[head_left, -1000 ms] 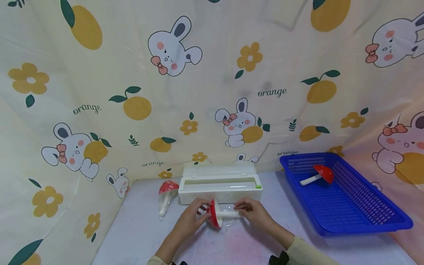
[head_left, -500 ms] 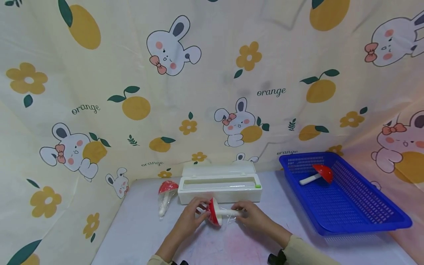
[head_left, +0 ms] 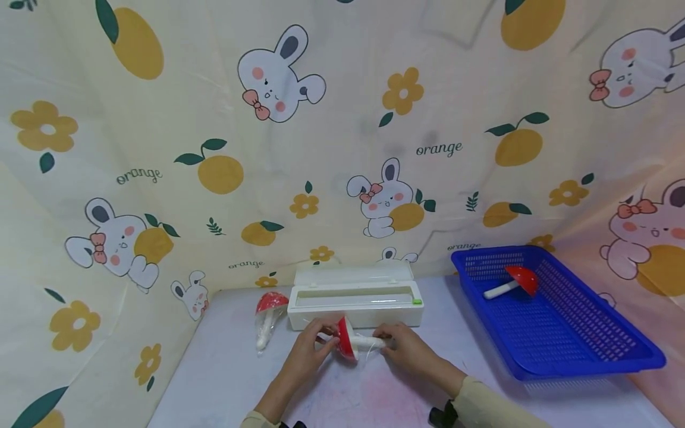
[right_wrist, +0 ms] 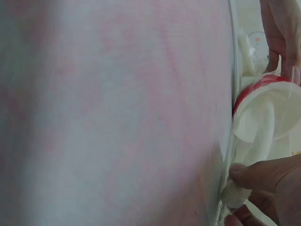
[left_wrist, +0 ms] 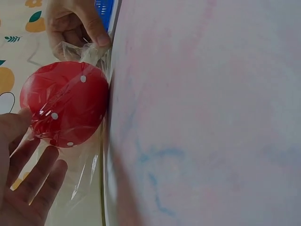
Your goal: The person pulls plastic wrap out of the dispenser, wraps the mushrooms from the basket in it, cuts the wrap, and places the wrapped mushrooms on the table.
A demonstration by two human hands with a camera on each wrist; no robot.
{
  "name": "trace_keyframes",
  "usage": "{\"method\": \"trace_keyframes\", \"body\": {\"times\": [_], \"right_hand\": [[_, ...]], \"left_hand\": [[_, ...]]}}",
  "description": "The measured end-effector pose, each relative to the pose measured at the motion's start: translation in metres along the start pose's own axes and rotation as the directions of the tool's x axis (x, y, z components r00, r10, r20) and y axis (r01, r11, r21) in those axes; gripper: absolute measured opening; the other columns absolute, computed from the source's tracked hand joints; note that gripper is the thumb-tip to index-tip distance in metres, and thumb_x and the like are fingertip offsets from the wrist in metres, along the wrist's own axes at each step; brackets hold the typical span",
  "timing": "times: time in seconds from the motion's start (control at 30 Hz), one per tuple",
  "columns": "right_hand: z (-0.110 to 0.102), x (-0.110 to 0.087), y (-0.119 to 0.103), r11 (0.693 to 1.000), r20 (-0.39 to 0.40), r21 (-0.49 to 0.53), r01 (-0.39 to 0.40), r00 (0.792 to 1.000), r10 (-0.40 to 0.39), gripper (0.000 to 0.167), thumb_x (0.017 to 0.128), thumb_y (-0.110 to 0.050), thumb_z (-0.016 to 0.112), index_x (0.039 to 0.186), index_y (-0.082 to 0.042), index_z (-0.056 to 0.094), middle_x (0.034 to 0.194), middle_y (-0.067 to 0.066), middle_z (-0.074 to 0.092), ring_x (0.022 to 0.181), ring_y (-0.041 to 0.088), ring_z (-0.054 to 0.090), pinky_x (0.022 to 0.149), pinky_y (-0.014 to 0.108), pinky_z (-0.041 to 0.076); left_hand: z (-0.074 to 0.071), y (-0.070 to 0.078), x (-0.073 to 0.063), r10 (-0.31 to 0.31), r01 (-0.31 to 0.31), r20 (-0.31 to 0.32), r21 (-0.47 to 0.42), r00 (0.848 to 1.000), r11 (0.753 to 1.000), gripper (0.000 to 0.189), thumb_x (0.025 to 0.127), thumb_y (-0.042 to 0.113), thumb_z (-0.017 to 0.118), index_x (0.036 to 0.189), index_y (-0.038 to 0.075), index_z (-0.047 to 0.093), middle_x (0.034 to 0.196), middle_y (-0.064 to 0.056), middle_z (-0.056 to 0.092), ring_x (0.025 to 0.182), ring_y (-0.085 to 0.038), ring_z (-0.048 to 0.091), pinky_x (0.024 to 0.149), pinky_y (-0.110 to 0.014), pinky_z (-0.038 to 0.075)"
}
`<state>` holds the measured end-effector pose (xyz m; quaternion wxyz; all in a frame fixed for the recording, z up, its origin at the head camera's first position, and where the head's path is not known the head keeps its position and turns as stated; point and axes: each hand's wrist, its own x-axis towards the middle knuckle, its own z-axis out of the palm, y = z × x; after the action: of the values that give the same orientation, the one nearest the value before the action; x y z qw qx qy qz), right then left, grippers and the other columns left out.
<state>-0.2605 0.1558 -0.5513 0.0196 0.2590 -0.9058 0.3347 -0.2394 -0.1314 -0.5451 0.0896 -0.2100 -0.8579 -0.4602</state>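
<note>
A toy mushroom with a white-dotted red cap [left_wrist: 70, 106] and a white stem [right_wrist: 263, 132] is wrapped in clear plastic film [left_wrist: 80, 181]. It lies sideways between both hands, cap to the left, in front of a white cling film box [head_left: 353, 316]. My left hand [head_left: 310, 348] holds the cap side, thumb and fingertips at its edge and on the film. With thumb and fingers, my right hand [head_left: 405, 348] pinches the stem's far end and the film around it. The film looks gathered near that end.
Left of the box lies another film-wrapped toy mushroom [head_left: 269, 309]. A blue plastic basket [head_left: 562, 368] stands at the right, with an unwrapped toy mushroom [head_left: 523, 279] inside. Behind the white table [head_left: 203, 368] hangs a printed cloth [head_left: 332, 137].
My right hand has shifted slightly left and closed in on the stem end, drawing in the film there. The mushroom has moved up a little; my left hand stays at the cap.
</note>
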Motion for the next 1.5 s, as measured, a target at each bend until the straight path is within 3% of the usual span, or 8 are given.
{"method": "trace_keyframes", "body": {"times": [0.13, 0.3, 0.4, 0.53, 0.73, 0.9, 1.17, 1.5], "right_hand": [[-0.003, -0.001, 0.0, 1.0, -0.005, -0.001, 0.005, 1.0, -0.005, 0.028, 0.09, -0.003, 0.082, 0.113, -0.017, 0.075, 0.105, -0.009, 0.071, 0.098, 0.014, 0.06, 0.085, 0.034, 0.053], [-0.011, -0.004, -0.001, 0.994, -0.009, 0.061, 0.09, 0.996, -0.09, 0.024, 0.093, -0.004, 0.08, 0.115, -0.013, 0.076, 0.105, -0.006, 0.074, 0.097, 0.016, 0.063, 0.087, 0.036, 0.056], [-0.018, -0.006, -0.004, 0.986, 0.009, 0.117, 0.118, 0.993, -0.12, 0.022, 0.096, -0.005, 0.077, 0.117, -0.011, 0.076, 0.108, -0.003, 0.076, 0.1, 0.018, 0.067, 0.091, 0.042, 0.057], [-0.027, -0.007, -0.008, 0.983, 0.057, 0.165, 0.084, 0.994, -0.094, 0.02, 0.102, -0.011, 0.073, 0.121, -0.012, 0.076, 0.111, -0.004, 0.075, 0.103, 0.016, 0.067, 0.094, 0.046, 0.055], [-0.035, -0.003, -0.01, 0.972, 0.076, 0.211, 0.106, 0.989, -0.125, 0.022, 0.105, -0.015, 0.069, 0.125, -0.01, 0.075, 0.109, -0.001, 0.076, 0.102, 0.013, 0.065, 0.095, 0.04, 0.054], [-0.041, 0.001, -0.012, 0.956, 0.118, 0.273, 0.107, 0.983, -0.144, 0.025, 0.107, -0.012, 0.065, 0.13, -0.007, 0.074, 0.108, 0.005, 0.078, 0.101, 0.019, 0.068, 0.089, 0.036, 0.055], [-0.052, 0.005, -0.014, 0.943, 0.162, 0.293, 0.154, 0.965, -0.208, 0.028, 0.111, -0.01, 0.057, 0.134, -0.001, 0.07, 0.108, 0.011, 0.078, 0.103, 0.041, 0.072, 0.084, 0.028, 0.056], [-0.052, 0.004, -0.022, 0.944, 0.154, 0.296, 0.145, 0.968, -0.197, 0.03, 0.113, -0.011, 0.052, 0.137, 0.0, 0.067, 0.11, 0.016, 0.074, 0.1, 0.031, 0.066, 0.083, 0.028, 0.054]], "left_hand": [[0.001, 0.0, -0.001, 0.009, -0.009, 0.01, 0.006, 1.0, 1.0, 0.039, 0.098, 0.003, 0.077, 0.13, 0.019, 0.062, 0.129, 0.001, 0.066, 0.116, -0.023, 0.068, 0.094, -0.045, 0.062], [0.001, -0.002, -0.003, 0.071, -0.071, -0.004, 0.053, 0.997, 0.996, 0.055, 0.095, -0.004, 0.077, 0.142, 0.014, 0.056, 0.141, -0.004, 0.061, 0.122, -0.026, 0.067, 0.098, -0.044, 0.061], [-0.001, 0.0, -0.004, 0.085, -0.082, -0.019, 0.109, 0.996, 0.991, 0.066, 0.093, -0.002, 0.081, 0.149, 0.019, 0.054, 0.153, -0.005, 0.051, 0.134, -0.027, 0.058, 0.102, -0.044, 0.059], [-0.004, 0.004, -0.005, 0.099, -0.095, -0.012, 0.185, 0.995, 0.978, 0.079, 0.089, 0.005, 0.087, 0.155, 0.027, 0.051, 0.163, -0.002, 0.041, 0.146, -0.027, 0.043, 0.112, -0.05, 0.052], [-0.005, 0.008, -0.004, 0.165, -0.163, 0.013, 0.227, 0.986, 0.96, 0.091, 0.084, 0.016, 0.094, 0.161, 0.018, 0.045, 0.163, 0.001, 0.048, 0.149, -0.028, 0.044, 0.12, -0.057, 0.042], [-0.003, 0.013, -0.001, 0.118, -0.115, -0.002, 0.22, 0.993, 0.969, 0.096, 0.082, 0.02, 0.096, 0.162, 0.021, 0.042, 0.161, 0.004, 0.051, 0.147, -0.023, 0.048, 0.119, -0.051, 0.046], [-0.004, 0.015, 0.008, 0.116, -0.101, -0.039, 0.269, 0.993, 0.958, 0.091, 0.084, 0.031, 0.095, 0.159, 0.022, 0.044, 0.158, 0.002, 0.052, 0.147, -0.022, 0.047, 0.115, -0.049, 0.05], [-0.002, 0.023, 0.014, 0.088, -0.071, -0.066, 0.222, 0.994, 0.972, 0.093, 0.081, 0.03, 0.095, 0.158, 0.016, 0.045, 0.149, -0.002, 0.059, 0.136, -0.021, 0.055, 0.107, -0.05, 0.056]]}}
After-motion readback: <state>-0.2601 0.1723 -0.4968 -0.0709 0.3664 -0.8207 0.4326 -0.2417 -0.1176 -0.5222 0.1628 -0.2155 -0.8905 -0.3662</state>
